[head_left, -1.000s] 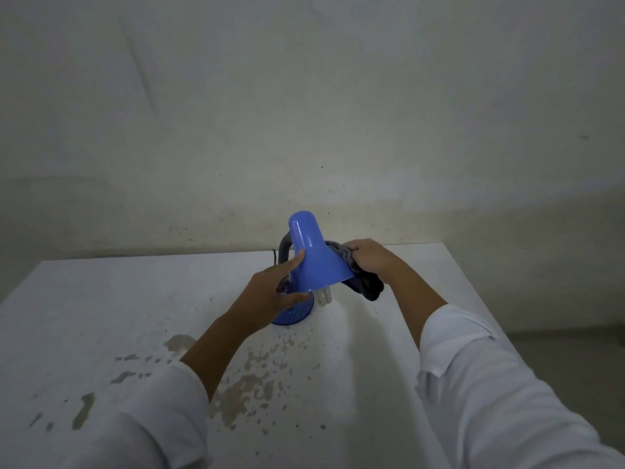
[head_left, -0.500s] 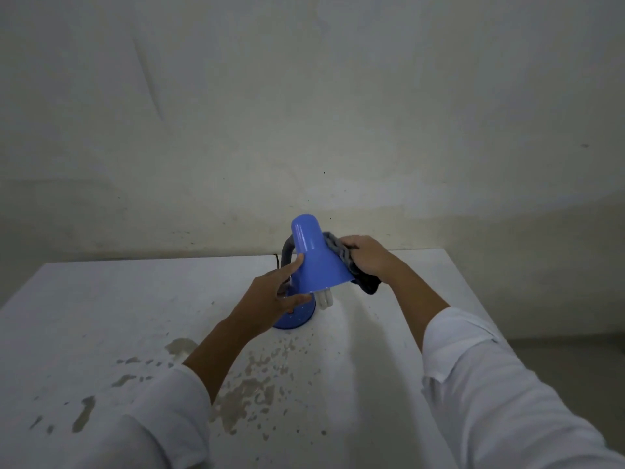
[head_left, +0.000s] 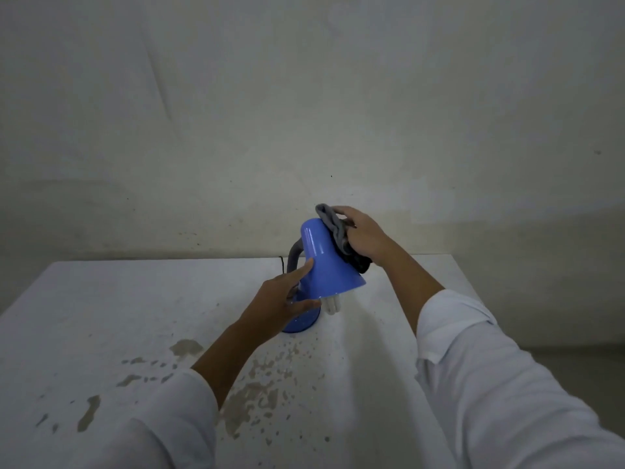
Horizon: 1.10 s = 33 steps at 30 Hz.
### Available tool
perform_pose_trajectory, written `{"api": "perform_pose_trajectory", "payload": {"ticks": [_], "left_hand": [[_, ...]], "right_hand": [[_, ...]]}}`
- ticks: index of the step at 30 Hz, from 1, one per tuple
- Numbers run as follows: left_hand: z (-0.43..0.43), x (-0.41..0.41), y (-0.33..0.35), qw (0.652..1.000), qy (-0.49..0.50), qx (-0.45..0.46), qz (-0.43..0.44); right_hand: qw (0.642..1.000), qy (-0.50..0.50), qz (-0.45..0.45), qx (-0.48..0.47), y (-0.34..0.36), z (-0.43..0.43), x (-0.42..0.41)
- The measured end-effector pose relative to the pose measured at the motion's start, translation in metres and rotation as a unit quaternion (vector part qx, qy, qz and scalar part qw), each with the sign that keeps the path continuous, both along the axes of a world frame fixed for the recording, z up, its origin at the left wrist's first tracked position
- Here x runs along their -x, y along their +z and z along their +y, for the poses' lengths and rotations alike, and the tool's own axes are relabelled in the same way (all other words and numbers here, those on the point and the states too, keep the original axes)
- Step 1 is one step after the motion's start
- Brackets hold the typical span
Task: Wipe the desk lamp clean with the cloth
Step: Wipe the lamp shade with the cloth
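Observation:
A blue desk lamp (head_left: 321,262) stands near the back of a white table, its cone shade tilted down to the right over a white bulb (head_left: 331,305) and a round blue base (head_left: 302,321). My left hand (head_left: 282,302) grips the shade's lower left rim. A dark grey cloth (head_left: 338,233) is pressed by my right hand (head_left: 362,235) against the shade's upper right side, near its narrow top. A grey bent neck (head_left: 293,257) shows behind the shade.
The white table (head_left: 118,316) has brown patches of chipped paint in front of the lamp. A dark cord (head_left: 281,264) runs off its back edge. A bare wall rises close behind. The table's right edge drops to the floor.
My right hand has slid the cloth up the shade's right side, from near the wide rim to the narrow top. My left hand keeps its hold on the shade.

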State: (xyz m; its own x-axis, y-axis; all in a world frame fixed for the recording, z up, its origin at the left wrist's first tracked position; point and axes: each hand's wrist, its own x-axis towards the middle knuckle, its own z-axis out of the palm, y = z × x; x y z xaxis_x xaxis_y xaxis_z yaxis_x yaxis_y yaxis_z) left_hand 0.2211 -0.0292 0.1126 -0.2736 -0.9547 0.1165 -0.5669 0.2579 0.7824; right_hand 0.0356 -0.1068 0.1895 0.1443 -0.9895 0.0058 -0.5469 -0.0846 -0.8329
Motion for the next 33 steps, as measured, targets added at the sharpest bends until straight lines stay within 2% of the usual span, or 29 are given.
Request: {"api": "perform_pose_trajectory", "payload": {"ticks": [5, 14, 21, 24, 27, 33], "left_hand": [[0.001, -0.003, 0.001, 1.0, 0.006, -0.017, 0.024], [0.0, -0.004, -0.001, 1.0, -0.019, -0.015, 0.01], [-0.001, -0.008, -0.003, 0.999, -0.011, -0.024, 0.03], [-0.001, -0.008, -0.002, 0.999, -0.009, -0.021, 0.033], [0.001, -0.008, -0.006, 0.999, -0.002, -0.012, 0.033], [0.015, -0.01, -0.017, 0.994, 0.024, -0.033, 0.105]], "right_hand": [[0.992, 0.044, 0.098, -0.063, -0.016, -0.003, -0.004], [0.951, 0.089, 0.244, -0.169, -0.025, 0.001, 0.026], [0.932, 0.085, 0.274, -0.224, -0.033, 0.017, 0.044], [0.942, 0.057, 0.25, -0.217, -0.042, 0.027, 0.05], [0.961, 0.013, 0.188, -0.2, -0.051, 0.039, 0.052], [0.978, -0.083, 0.079, -0.177, -0.076, 0.063, 0.048]]}}
